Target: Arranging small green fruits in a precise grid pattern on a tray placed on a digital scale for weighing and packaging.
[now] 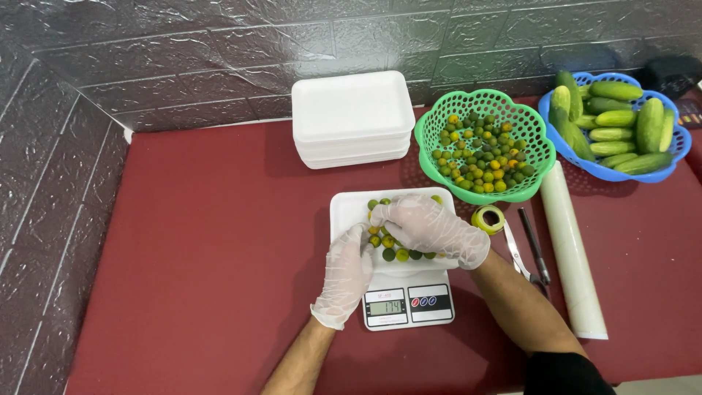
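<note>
Head view: in the middle of the frame, a white tray (344, 212) of small green and yellow fruits (398, 254) sits on a scale (407, 303). The left hand (344, 276) touches the tray's edge, grip loosely spread. The right hand (428, 225) lies over the fruits, fingers curled; I cannot tell if it pinches any.

left: bare red bench (205, 256) open | back: stacked white trays (352, 121) block | right: tape roll (488, 218), scissors (528, 252), film roll (574, 252) crowd scale (406, 300) | far right: green basket (431, 132), blue basket (680, 146)
</note>
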